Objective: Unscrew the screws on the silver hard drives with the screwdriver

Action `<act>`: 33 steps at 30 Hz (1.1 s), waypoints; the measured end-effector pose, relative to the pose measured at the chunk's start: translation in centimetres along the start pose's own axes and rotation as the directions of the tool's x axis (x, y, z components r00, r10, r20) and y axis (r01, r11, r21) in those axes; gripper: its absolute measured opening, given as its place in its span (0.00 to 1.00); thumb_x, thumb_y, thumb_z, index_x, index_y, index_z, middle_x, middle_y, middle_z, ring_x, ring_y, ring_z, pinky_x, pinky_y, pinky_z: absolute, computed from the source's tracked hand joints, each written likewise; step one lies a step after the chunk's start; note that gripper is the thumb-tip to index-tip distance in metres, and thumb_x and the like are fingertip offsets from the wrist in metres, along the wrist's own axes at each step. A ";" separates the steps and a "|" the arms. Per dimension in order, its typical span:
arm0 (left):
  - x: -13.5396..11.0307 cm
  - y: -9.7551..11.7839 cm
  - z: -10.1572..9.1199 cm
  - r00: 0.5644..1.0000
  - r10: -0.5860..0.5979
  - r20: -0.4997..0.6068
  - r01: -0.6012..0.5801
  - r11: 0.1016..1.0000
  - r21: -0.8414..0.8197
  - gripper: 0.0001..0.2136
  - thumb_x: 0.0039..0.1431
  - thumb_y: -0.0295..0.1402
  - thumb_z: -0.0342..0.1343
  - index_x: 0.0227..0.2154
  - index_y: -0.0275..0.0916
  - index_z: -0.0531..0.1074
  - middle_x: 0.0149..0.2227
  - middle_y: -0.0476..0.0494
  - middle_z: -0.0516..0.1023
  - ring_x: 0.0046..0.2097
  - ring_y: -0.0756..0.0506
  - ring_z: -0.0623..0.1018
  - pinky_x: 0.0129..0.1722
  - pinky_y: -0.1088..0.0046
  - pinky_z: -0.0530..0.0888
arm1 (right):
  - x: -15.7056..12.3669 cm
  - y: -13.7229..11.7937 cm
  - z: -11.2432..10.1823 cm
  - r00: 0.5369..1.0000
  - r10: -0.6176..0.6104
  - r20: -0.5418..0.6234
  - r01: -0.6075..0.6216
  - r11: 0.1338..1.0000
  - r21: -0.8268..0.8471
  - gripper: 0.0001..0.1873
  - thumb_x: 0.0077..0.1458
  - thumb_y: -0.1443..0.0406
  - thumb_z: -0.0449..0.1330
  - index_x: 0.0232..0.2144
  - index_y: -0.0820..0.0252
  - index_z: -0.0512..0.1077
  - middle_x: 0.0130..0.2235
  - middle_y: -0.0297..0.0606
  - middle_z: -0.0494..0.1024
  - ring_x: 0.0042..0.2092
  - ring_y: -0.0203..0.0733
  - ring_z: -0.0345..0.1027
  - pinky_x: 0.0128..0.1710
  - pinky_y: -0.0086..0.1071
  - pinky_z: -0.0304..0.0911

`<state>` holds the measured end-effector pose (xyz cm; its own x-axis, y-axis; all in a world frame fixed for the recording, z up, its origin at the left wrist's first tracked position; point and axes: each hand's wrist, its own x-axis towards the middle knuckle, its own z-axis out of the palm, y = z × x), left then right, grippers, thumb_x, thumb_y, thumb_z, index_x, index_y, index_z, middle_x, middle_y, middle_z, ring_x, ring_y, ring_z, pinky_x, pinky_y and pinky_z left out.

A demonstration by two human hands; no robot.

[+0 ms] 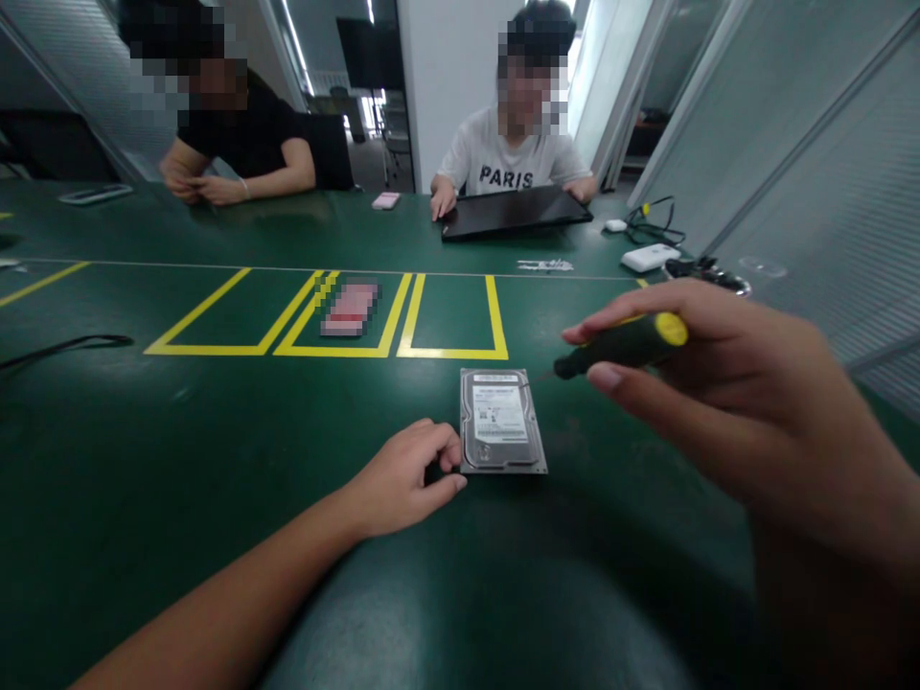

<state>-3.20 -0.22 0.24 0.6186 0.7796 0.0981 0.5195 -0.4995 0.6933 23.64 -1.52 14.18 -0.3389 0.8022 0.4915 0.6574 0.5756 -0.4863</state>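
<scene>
Right now we have our left hand point(406, 479) curled loosely against the near left corner of the hard drive point(501, 422), fingertips touching its edge. The drive lies flat, label up, on the green table point(216, 460), just near of the taped boxes. Our right hand point(719, 383) grips a screwdriver point(625, 343) by its black and yellow handle. It hangs above the table to the right of the drive, tip pointing left toward the drive's far right corner.

We judge the hold on the drive to be light. A push from the tip could slide or turn the drive on the smooth surface, because only one corner is braced. The tip could also skid off and scratch the label or jab our left fingers.

We count one drive, one screwdriver, three yellow taped boxes point(452, 316) and one pink item in the middle box. On the far side are two seated people, one dark laptop point(514, 211) and one pink phone point(386, 200).
</scene>
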 end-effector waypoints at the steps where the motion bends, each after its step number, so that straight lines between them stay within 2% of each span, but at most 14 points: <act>1: 0.0 -0.1 0.0 1.000 -0.001 0.001 0.001 1.000 -0.001 0.05 0.58 0.30 0.58 0.33 0.40 0.66 0.33 0.51 0.70 0.37 0.46 0.70 0.38 0.69 0.65 | -0.3 0.8 -0.5 1.000 0.008 -0.031 -0.011 0.993 -0.118 0.11 0.58 0.60 0.62 0.44 0.53 0.73 0.45 0.37 0.79 0.42 0.46 0.75 0.40 0.38 0.69; 3: 0.0 -0.2 0.0 1.000 -0.007 0.002 0.007 1.000 -0.004 0.06 0.58 0.30 0.58 0.34 0.40 0.65 0.34 0.50 0.70 0.38 0.46 0.70 0.38 0.69 0.65 | -1.4 2.9 -0.8 0.998 0.007 -0.057 -0.025 0.951 -0.308 0.14 0.58 0.60 0.62 0.46 0.53 0.73 0.46 0.38 0.80 0.43 0.48 0.76 0.40 0.40 0.70; 5: -0.1 -0.4 0.1 1.000 -0.018 -0.005 0.018 1.000 -0.011 0.07 0.57 0.31 0.59 0.36 0.41 0.65 0.35 0.50 0.70 0.39 0.46 0.70 0.39 0.69 0.65 | -3.0 5.5 -0.1 1.000 0.001 -0.020 -0.009 0.914 -0.405 0.15 0.59 0.62 0.60 0.49 0.55 0.73 0.46 0.40 0.82 0.41 0.48 0.78 0.39 0.40 0.72; 9: 0.0 -0.3 0.2 0.999 -0.033 -0.016 0.033 0.999 -0.018 0.09 0.56 0.31 0.59 0.36 0.41 0.64 0.37 0.49 0.69 0.39 0.46 0.69 0.39 0.68 0.66 | -6.5 10.8 2.3 0.991 -0.112 0.072 0.133 0.840 -0.526 0.14 0.62 0.68 0.55 0.48 0.63 0.74 0.50 0.49 0.80 0.47 0.50 0.78 0.46 0.42 0.74; 13: 0.0 0.3 -0.2 1.000 -0.002 -0.007 0.001 0.998 -0.059 0.09 0.56 0.32 0.57 0.38 0.41 0.63 0.38 0.48 0.68 0.40 0.45 0.68 0.41 0.67 0.66 | -8.6 14.3 4.0 0.986 -0.155 0.058 0.158 0.777 -0.610 0.14 0.63 0.68 0.53 0.47 0.66 0.75 0.52 0.52 0.79 0.48 0.51 0.77 0.47 0.43 0.73; 18: 0.1 0.3 -1.0 0.999 0.042 -0.016 -0.044 0.987 -0.155 0.08 0.57 0.30 0.51 0.40 0.40 0.63 0.40 0.47 0.66 0.42 0.45 0.67 0.42 0.67 0.66 | -8.7 15.4 4.9 0.991 -0.107 0.079 0.133 0.775 -0.618 0.17 0.61 0.70 0.53 0.48 0.69 0.76 0.54 0.54 0.77 0.50 0.53 0.76 0.48 0.44 0.73; 22: 0.2 0.2 -1.1 0.991 0.058 -0.124 -0.080 0.980 -0.185 0.05 0.56 0.28 0.52 0.36 0.39 0.64 0.38 0.47 0.65 0.38 0.47 0.67 0.38 0.69 0.67 | -8.9 15.4 5.3 0.996 -0.060 0.062 0.085 0.786 -0.612 0.19 0.61 0.66 0.54 0.49 0.73 0.75 0.54 0.57 0.77 0.50 0.57 0.75 0.48 0.46 0.73; 25: 0.5 1.3 -1.2 0.978 0.059 -0.198 -0.097 0.977 -0.187 0.01 0.58 0.29 0.52 0.31 0.39 0.65 0.35 0.48 0.66 0.36 0.48 0.68 0.36 0.70 0.67 | -9.3 15.7 5.4 0.999 -0.013 0.041 0.035 0.801 -0.597 0.20 0.62 0.63 0.55 0.49 0.73 0.75 0.52 0.57 0.77 0.50 0.58 0.74 0.50 0.49 0.72; 27: 0.8 2.7 -1.2 0.975 -0.028 -0.220 -0.010 0.985 -0.170 0.03 0.59 0.29 0.53 0.30 0.39 0.67 0.33 0.48 0.68 0.34 0.48 0.69 0.35 0.71 0.67 | -9.5 15.9 5.4 0.999 0.013 0.043 0.014 0.818 -0.574 0.20 0.63 0.61 0.54 0.49 0.70 0.75 0.51 0.56 0.76 0.51 0.57 0.74 0.51 0.49 0.71; 28: 1.0 3.5 -1.1 0.977 -0.077 -0.197 0.040 0.982 -0.185 0.03 0.59 0.30 0.54 0.30 0.39 0.68 0.33 0.48 0.69 0.35 0.48 0.70 0.35 0.70 0.68 | -9.5 16.0 5.4 0.999 0.024 0.044 0.005 0.828 -0.560 0.20 0.63 0.61 0.54 0.49 0.69 0.75 0.51 0.55 0.76 0.51 0.56 0.73 0.52 0.49 0.71; 30: 1.5 5.2 -0.8 0.975 -0.164 -0.151 0.115 0.951 -0.289 0.03 0.57 0.32 0.57 0.30 0.39 0.70 0.33 0.47 0.72 0.36 0.47 0.71 0.37 0.69 0.70 | -9.5 16.1 5.5 0.998 0.042 0.041 -0.014 0.847 -0.532 0.20 0.63 0.60 0.54 0.50 0.66 0.75 0.51 0.55 0.75 0.51 0.55 0.73 0.51 0.49 0.72; 32: 2.1 6.6 -0.2 0.949 -0.297 -0.106 0.210 0.846 -0.491 0.05 0.57 0.34 0.56 0.30 0.39 0.69 0.30 0.48 0.73 0.34 0.47 0.73 0.36 0.68 0.71 | -9.4 16.1 5.7 0.998 0.055 0.039 -0.028 0.863 -0.505 0.21 0.63 0.59 0.54 0.51 0.67 0.75 0.51 0.56 0.74 0.51 0.56 0.72 0.51 0.51 0.72; 33: 2.4 7.1 0.2 0.924 -0.364 -0.120 0.228 0.773 -0.592 0.05 0.57 0.34 0.56 0.29 0.39 0.69 0.29 0.48 0.73 0.33 0.47 0.73 0.35 0.68 0.71 | -9.4 16.1 5.8 0.997 0.061 0.039 -0.034 0.869 -0.493 0.21 0.63 0.59 0.54 0.51 0.68 0.75 0.52 0.57 0.73 0.51 0.56 0.72 0.51 0.51 0.72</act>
<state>2.10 -1.97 5.25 0.3115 0.9472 -0.0759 0.1939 0.0148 0.9809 33.48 1.15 -2.44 -0.3243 0.8411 0.4328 0.9148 0.3953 -0.0829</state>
